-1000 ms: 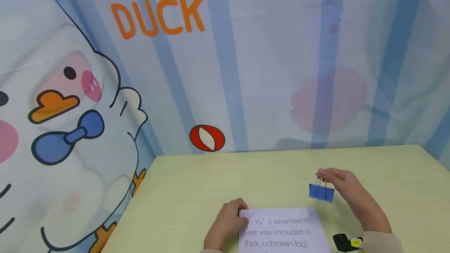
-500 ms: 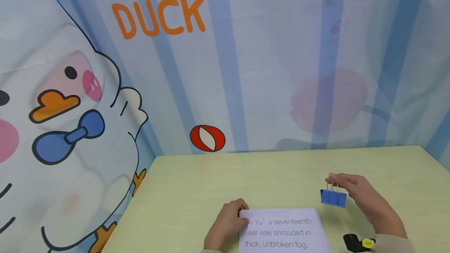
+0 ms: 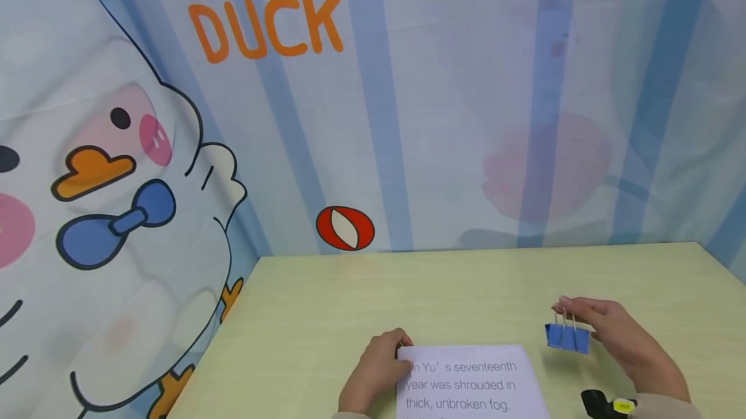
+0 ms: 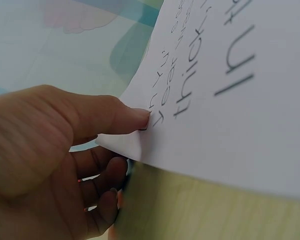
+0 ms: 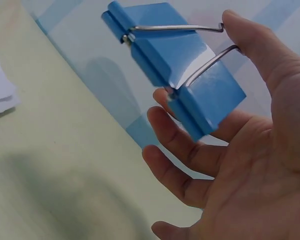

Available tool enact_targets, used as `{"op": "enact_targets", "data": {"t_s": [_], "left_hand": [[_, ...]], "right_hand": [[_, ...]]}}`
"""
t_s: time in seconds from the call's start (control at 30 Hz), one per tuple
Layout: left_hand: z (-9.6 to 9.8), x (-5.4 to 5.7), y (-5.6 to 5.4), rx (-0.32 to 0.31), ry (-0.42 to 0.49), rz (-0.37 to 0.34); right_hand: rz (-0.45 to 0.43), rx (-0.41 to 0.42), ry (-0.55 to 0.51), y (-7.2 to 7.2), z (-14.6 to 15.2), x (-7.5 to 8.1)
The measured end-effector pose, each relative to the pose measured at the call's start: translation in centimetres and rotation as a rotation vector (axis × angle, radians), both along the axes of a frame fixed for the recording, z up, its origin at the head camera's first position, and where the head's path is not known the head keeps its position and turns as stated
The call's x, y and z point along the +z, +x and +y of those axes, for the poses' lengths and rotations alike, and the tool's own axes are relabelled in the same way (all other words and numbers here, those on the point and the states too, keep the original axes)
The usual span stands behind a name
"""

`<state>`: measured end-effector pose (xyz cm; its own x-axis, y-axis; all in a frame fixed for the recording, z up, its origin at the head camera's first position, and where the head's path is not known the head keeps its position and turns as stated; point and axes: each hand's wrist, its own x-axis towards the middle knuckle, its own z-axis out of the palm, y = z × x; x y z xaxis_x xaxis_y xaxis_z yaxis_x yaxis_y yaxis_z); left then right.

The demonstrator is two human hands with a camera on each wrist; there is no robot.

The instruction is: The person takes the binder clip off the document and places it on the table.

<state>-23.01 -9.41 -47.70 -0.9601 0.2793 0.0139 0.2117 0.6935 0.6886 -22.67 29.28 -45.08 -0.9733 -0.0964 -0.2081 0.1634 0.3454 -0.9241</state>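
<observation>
In the head view, printed paper (image 3: 466, 355) lies at the front of the table, and its far left corner is between the thumb and fingers of my left hand (image 3: 375, 367). The left wrist view shows that thumb on top of the paper (image 4: 240, 145), its corner bent a little upward. Right of the paper, my right hand (image 3: 626, 341) pinches a blue binder clip (image 3: 567, 338) by its wire handles, above the table. Seen from the right wrist, the thumb presses the near handle of the clip (image 5: 160, 55); the far handle and the forefinger are mostly hidden behind it.
The pale wood-look table (image 3: 326, 296) reaches back to a curtain (image 3: 443, 114) with a duck print. A black device with a yellow label (image 3: 623, 405) sits at my right wrist. Paper edges (image 5: 0, 90) show more than one layer in the right wrist view.
My right hand has moved right and nearer to me, carrying the binder clip away from the paper. My left hand stays at the paper's corner.
</observation>
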Motion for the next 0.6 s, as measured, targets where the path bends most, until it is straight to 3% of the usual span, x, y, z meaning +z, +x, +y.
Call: {"op": "enact_targets", "data": {"t_s": [0.33,0.6], "left_hand": [[-0.1,-0.1,0.0,-0.009,0.008,-0.001],[-0.2,-0.3,-0.1,-0.017,0.004,0.0]], "right_hand": [[0.012,0.013,0.003,0.1,1.2,-1.4],[-0.067,0.026,-0.04,-0.1,1.2,-2.8]]}}
